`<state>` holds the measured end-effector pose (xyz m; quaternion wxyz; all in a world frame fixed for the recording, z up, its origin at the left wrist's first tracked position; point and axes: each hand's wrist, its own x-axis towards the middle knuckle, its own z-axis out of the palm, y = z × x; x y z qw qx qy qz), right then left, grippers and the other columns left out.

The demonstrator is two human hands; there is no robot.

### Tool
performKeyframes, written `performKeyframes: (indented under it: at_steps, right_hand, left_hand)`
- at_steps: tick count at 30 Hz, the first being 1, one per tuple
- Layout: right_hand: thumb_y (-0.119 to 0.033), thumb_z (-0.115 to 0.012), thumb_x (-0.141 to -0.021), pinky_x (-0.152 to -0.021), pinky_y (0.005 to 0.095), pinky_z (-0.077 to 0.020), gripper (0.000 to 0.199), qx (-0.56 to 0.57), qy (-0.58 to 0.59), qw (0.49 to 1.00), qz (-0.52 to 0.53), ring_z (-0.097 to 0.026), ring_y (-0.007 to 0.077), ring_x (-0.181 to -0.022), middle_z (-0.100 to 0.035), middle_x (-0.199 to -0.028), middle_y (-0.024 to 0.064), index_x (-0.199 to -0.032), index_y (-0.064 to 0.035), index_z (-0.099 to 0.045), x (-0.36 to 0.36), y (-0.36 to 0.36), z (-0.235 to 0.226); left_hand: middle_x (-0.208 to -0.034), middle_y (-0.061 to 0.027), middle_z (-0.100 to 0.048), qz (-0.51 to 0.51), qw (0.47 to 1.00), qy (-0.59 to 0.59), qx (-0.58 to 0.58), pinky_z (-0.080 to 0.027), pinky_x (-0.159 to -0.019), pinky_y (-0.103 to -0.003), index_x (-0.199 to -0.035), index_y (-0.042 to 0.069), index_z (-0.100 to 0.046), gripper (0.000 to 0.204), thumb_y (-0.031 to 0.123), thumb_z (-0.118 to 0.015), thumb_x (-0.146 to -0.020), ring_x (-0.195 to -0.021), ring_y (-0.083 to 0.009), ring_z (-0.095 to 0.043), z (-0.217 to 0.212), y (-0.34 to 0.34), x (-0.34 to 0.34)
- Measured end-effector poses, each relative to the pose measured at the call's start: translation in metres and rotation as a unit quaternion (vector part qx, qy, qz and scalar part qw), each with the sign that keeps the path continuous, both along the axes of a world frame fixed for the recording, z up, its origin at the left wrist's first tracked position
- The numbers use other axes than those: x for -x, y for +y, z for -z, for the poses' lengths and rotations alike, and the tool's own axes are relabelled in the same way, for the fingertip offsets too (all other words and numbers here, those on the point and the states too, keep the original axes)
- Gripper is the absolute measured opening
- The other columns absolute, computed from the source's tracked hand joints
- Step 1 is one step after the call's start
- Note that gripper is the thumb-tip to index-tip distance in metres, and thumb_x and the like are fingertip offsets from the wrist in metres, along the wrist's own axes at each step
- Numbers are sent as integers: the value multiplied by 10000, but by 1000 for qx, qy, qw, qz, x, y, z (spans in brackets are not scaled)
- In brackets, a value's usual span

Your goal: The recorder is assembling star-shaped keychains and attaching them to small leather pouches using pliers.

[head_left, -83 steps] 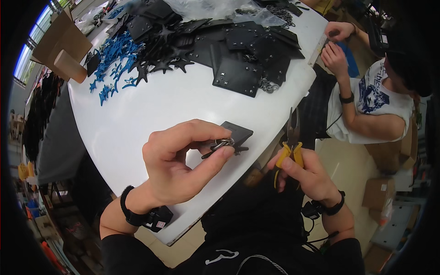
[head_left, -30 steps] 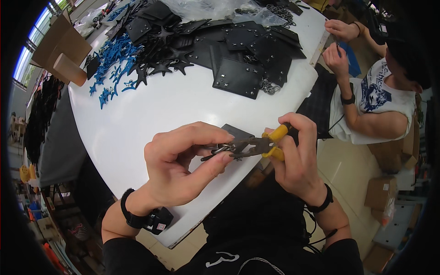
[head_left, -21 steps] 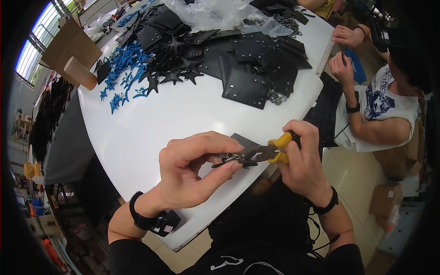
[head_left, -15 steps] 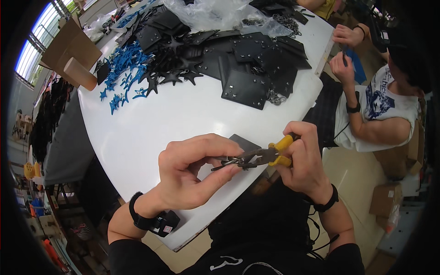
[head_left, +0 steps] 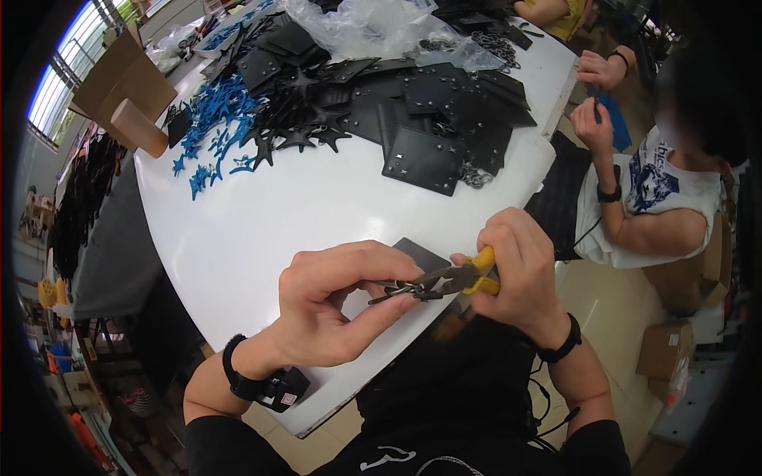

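Head view: I see the L hand pinching small metal rings btwn thumb and forefinger, over the near part of the white table. R hand is wrapped round yellow-handled pliers, tips at the rings — can't tell if they're gripping. Hands close, not touching each other. Dark flat piece just past the L fingertips; can't tell if it's attached. Farther up: black studded panels w/ chain, black stars and blue stars left of them, clear plastic behind. Cardboard box far L; co-worker sits R — hands by a blue piece.
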<state>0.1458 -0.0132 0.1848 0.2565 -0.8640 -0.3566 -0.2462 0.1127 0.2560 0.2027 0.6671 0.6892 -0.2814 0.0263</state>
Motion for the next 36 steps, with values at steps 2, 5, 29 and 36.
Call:
performKeyframes:
  at_steps: [2, 5, 29, 36]
  right_hand:
    - [-61, -879, -664, -639, 411, -484, 414, -13, -25, 1000, -6, -593, 311, -757, -538, -903, 118, -957, -37, -587, -3, 1, 0]
    - [-52, -865, -690, -588, 403, -466, 364, 8, -7, 1000, 0, -580, 294, -696, -518, -843, 102, -918, -39, -582, -5, -3, 3]
    - [76, -672, -590, -525, 407, -428, 330, -8, 25, 999, -24, -560, 323, -603, -496, -766, 117, -896, -6, -581, -7, -3, 3]
    - [41, -816, -720, -676, 402, -498, 431, -59, 126, 987, -77, -623, 344, -806, -563, -958, 139, -1073, -31, -578, -6, 9, 6]
  left_hand:
    - [-1031, -145, -807, -17, 1000, 0, 8, -553, -675, -234, -1147, -49, -783, 264, -76, -812, -886, -781, -129, -714, 1, -3, 1]
    - [-1025, -141, -806, -15, 1000, 7, 10, -547, -677, -233, -1150, -49, -782, 263, -78, -808, -890, -776, -119, -703, 1, -3, 0]
    - [-1063, -230, -764, -2, 1000, -28, -2, -607, -689, -273, -1144, -135, -725, 232, -163, -725, -914, -769, -166, -742, 1, 0, -2]
    - [-1039, -136, -795, -41, 997, 47, 52, -586, -782, -244, -1159, -89, -744, 216, -101, -762, -944, -889, -128, -739, 3, -2, 4]
